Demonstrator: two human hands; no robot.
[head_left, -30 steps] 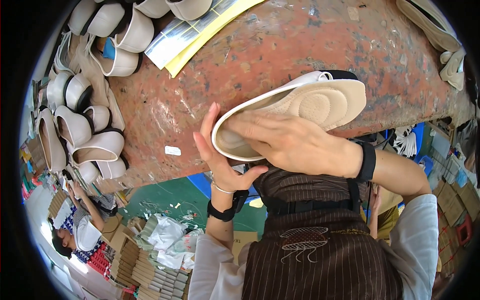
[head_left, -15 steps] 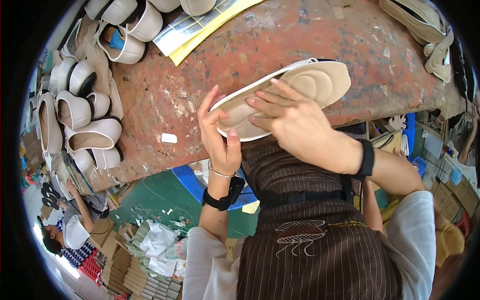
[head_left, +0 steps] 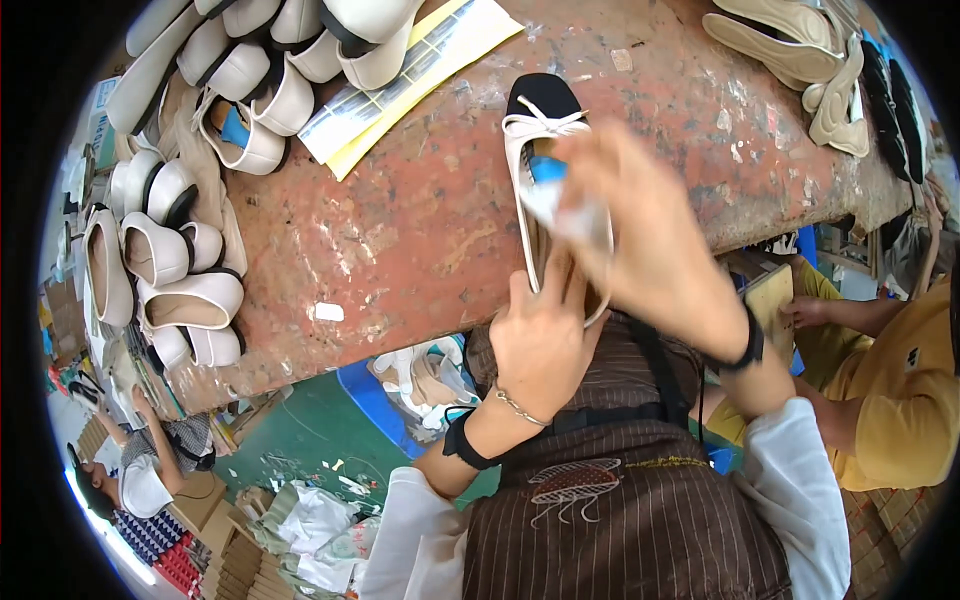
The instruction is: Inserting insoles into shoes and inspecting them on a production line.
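Spread around the heel end of a pale, black-toed shoe, the left hand has one finger along the outer side and others reaching in over the insole; its thumb lies by the opposite edge; the right hand is a blur above the shoe's opening, fingers curled over a whitish piece, and from here I cannot tell whether they pinch it or only brush it; a blue piece shows inside the shoe, toward the toe.

The shoe is at the near side of a scuffed, reddish work table, toe pointing away from the worker, a thin white bow across the front; to the left of it lies a small white label, well apart; farther left, pale shoes crowd together in a heap, and beside their upper part lies a yellow-edged sheet with a silvery grid; beige insole-shaped pieces sit at the upper right, black ones beyond them; below the table's edge I see a blue tub, and on the right a person in a yellow shirt.
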